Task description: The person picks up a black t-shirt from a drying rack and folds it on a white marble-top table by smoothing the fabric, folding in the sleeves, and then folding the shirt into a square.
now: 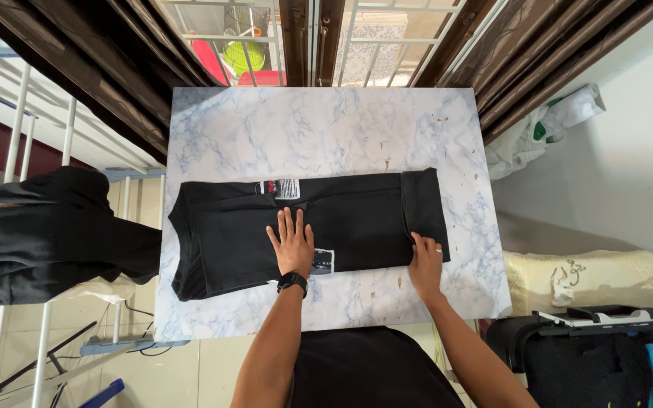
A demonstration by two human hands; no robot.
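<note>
A black garment (357, 219) lies folded into a long band across the marble-patterned table (319, 128), with white labels showing near its top edge and front edge. My left hand (292, 243), with a black watch on the wrist, lies flat on the middle of the garment, fingers spread. At the garment's right front corner, the fingers of my right hand (425, 262), a ring on one of them, pinch the fabric edge.
More dark clothing (47, 230) hangs over a white railing at the left. A white and green bag (546, 128) lies at the right by the wall, with a cream cushion (591, 279) and dark luggage (591, 355) below it. Brown curtains frame the window behind the table.
</note>
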